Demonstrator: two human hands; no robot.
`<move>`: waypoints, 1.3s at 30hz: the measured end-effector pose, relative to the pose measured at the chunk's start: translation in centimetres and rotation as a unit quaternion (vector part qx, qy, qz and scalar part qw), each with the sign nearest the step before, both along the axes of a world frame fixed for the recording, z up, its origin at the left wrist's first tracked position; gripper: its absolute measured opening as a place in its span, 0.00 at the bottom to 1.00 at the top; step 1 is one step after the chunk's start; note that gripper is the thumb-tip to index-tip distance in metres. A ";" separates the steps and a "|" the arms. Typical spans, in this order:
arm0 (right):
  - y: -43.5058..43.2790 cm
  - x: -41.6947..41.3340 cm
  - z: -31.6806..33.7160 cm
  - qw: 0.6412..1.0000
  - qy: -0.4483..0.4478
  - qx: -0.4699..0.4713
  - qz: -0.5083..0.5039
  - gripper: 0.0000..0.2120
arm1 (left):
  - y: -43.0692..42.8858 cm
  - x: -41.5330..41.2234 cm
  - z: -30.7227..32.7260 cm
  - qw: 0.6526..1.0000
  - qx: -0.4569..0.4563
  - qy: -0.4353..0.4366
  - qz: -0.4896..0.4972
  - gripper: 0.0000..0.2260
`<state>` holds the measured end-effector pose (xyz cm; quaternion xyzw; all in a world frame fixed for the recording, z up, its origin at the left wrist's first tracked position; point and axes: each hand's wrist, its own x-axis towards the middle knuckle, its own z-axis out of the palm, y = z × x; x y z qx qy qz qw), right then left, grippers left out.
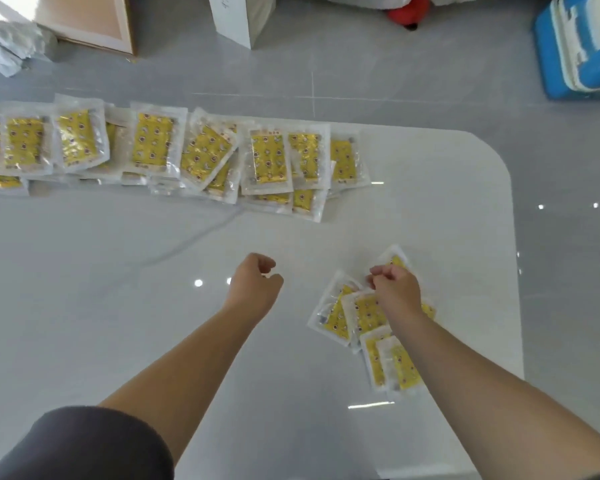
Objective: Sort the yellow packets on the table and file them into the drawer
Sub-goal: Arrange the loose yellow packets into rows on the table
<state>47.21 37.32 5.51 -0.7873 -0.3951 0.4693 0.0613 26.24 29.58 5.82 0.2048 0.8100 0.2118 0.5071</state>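
Observation:
Many yellow packets in clear wrappers lie in an overlapping row (174, 154) along the far side of the white table (118, 271). A smaller loose pile of yellow packets (361, 317) lies at the near right. My right hand (395, 289) rests on top of this pile, fingers curled and pinching at a packet's edge. My left hand (257, 282) hovers over bare table to the left of the pile, fingers loosely curled, holding nothing. No drawer is in view.
The table's rounded right corner (499, 168) drops to a grey floor. A blue and white plastic object (579, 46) stands on the floor at the far right, a framed board (90, 22) at the far left, a white box (236, 19) in the middle.

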 end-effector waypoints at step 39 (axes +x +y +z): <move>6.8 11.5 -4.8 0.948 -0.001 0.116 0.297 0.06 | 1.7 13.6 -4.7 0.975 -0.042 0.205 -0.069 0.09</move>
